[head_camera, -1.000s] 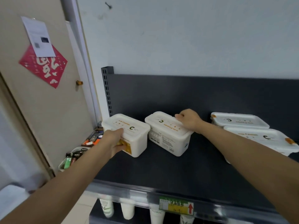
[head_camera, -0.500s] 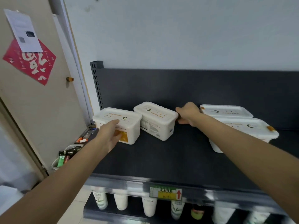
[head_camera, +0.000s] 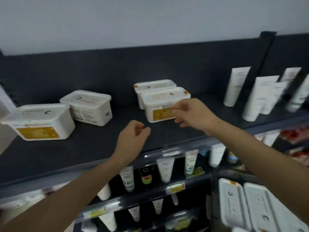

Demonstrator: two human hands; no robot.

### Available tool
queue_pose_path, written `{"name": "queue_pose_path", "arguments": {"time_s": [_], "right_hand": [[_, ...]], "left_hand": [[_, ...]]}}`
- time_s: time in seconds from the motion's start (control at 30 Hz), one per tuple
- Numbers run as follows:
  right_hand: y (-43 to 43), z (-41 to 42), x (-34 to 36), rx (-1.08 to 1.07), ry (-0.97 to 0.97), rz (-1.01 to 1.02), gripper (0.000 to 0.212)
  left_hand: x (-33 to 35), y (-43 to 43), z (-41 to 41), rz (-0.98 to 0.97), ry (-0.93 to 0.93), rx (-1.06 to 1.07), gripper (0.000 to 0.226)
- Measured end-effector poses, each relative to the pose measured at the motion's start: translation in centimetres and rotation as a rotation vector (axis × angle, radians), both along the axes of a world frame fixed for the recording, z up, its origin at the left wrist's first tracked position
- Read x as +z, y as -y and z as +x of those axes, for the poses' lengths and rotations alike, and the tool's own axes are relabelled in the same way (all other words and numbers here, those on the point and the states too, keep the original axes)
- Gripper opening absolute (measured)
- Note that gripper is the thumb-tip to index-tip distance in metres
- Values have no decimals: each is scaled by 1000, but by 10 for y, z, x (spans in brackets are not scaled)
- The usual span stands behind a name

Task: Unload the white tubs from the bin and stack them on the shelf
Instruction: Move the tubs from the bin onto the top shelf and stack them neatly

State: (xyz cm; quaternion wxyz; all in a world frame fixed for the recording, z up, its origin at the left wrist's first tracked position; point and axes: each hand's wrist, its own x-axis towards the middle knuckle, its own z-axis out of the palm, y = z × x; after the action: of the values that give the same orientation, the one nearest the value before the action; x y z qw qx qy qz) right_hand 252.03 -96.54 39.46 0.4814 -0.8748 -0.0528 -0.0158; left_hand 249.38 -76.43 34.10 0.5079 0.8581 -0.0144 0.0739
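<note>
Several white tubs stand on the dark top shelf. One with a yellow label sits at the far left, a second just behind it. Another tub with a yellow label stands in the middle, with one more behind it. My right hand hovers in front of the middle tub, fingers spread, empty. My left hand hangs over the shelf's front part, loosely curled, holding nothing. More white tubs lie in the bin at the bottom right.
White tubes stand at the right end of the top shelf. Lower shelves hold several tubes and small bottles behind price tags. A pale wall rises behind the shelving.
Both hands have let go of the two left tubs and pulled back. The view has swung right and down, bringing the bin and the tubes into sight.
</note>
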Motion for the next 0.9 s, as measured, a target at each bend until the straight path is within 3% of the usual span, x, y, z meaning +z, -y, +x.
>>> {"name": "queue_pose_path", "arguments": {"time_s": [0.17,0.4,0.77,0.9], "right_hand": [[109,-52,-54,-202,-60,-137,8],[233,-134,-132,-469,-253,-174,24],[354,-225,-234,-724,-558,-349,23],[373,-239,-255,-683,-637,-467,25]], "left_hand": [[-29,102,-22,190,162,-315,19],[-100,225,-52,323,63,-566,23],[-190,317,-62,529,-183,-670,37],[-213,339,-65,582,-237,-666,25]]}}
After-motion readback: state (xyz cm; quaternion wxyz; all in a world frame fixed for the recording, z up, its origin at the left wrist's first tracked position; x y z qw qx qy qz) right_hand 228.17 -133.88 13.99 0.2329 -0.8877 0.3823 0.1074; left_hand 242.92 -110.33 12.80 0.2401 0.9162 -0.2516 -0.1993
